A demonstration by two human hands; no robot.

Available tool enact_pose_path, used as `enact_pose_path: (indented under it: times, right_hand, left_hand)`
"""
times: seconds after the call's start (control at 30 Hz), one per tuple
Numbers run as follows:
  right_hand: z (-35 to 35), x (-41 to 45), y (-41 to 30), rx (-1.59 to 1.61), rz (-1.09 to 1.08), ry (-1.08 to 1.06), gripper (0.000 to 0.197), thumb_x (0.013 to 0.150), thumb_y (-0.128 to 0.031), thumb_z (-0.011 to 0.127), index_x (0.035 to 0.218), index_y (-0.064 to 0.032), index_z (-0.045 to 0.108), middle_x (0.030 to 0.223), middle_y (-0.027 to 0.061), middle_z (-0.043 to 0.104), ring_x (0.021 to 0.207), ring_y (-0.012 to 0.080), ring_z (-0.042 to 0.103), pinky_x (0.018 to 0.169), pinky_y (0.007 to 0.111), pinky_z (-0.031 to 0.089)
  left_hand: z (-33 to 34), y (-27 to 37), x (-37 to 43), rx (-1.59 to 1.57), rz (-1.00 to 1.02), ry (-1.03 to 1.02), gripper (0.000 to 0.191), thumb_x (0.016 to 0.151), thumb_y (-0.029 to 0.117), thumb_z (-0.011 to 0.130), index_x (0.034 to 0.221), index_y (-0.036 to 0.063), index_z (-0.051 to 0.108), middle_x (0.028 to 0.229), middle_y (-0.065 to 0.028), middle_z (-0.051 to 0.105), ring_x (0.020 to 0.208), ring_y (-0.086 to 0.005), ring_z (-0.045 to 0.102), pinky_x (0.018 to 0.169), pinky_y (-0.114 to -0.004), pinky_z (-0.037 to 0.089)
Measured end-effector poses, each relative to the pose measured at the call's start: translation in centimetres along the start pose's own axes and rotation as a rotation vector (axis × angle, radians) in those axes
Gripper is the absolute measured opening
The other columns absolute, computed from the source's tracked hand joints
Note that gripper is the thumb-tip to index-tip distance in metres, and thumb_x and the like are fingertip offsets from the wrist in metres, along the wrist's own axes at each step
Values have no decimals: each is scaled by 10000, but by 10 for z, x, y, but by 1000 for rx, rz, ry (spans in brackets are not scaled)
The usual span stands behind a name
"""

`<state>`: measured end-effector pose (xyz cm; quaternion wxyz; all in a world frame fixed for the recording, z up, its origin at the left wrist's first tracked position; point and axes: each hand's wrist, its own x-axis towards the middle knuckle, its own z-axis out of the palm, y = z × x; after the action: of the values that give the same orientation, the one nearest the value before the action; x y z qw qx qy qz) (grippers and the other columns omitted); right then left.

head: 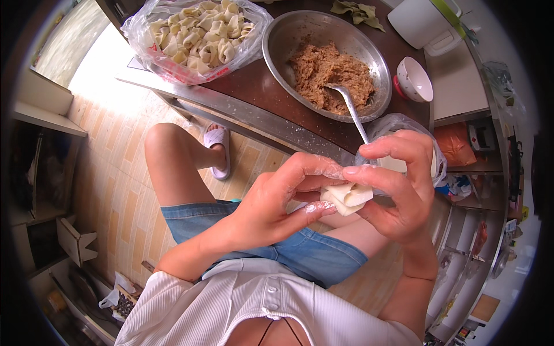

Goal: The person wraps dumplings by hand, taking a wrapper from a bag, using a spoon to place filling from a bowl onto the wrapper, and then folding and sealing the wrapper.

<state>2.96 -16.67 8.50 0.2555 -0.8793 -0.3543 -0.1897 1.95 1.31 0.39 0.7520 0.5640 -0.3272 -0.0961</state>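
Note:
Between my two hands is a folded dough wrapper dumpling [347, 198], pale and layered. My left hand [285, 199] pinches it from the left, with flour on the thumb and fingers. My right hand [400, 186] grips its right side, the index fingertip meeting my left fingers. Beyond them, a large steel bowl [277, 65] holds minced meat filling [331, 71] and a metal spoon [352, 110] leaning out towards my right hand. A plastic bag [145, 62] full of folded dumplings [203, 36] lies left of the bowl. Behind my right hand, another clear bag [400, 123] holds pale wrappers, partly hidden.
A small patterned bowl [417, 80] and a white appliance with a green rim [417, 24] stand at the right. Leafy scraps [357, 13] lie behind the steel bowl. The table's metal edge [255, 114] runs before my knees; shelves [469, 186] flank the right.

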Motion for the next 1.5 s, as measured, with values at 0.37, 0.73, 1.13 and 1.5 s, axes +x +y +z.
enact_pose_path:
  times: [0.37, 0.73, 1.13, 1.5]
  right_hand:
    - [16, -12, 4, 28, -211, 21, 259, 554, -61, 707, 801, -59, 630, 763, 29, 593, 642, 184, 507, 555, 316, 456]
    - [12, 1, 9, 71, -96, -52, 417, 695, -324, 686, 978, -27, 608, 1054, 145, 566, 946, 292, 510, 877, 445, 391]
    - [-17, -98, 78, -159, 661, -94, 256, 714, -14, 583, 969, 2, 560, 956, 119, 562, 912, 263, 532, 812, 343, 412]
    - [-4, -124, 114, -108, 744, -136, 263, 658, -59, 685, 884, -23, 556, 858, 91, 546, 778, 234, 560, 711, 312, 459]
  left_hand:
    - [-9, -9, -11, -655, -509, 36, 462, 826, 28, 588, 1248, -31, 409, 1215, -111, 498, 1108, -186, 497, 850, -295, 470]
    - [-23, -11, -23, -1013, -681, 117, 311, 871, 136, 549, 1138, -14, 494, 1039, -102, 584, 950, -177, 601, 840, -259, 499]
    - [-43, -15, 17, -732, -398, 223, 529, 900, 171, 491, 1331, -25, 256, 1317, -187, 391, 1199, -257, 429, 975, -321, 388]
    - [0, -39, -8, -698, -621, 175, 548, 868, 130, 530, 1344, 22, 280, 1308, -182, 407, 1140, -273, 487, 945, -335, 406]
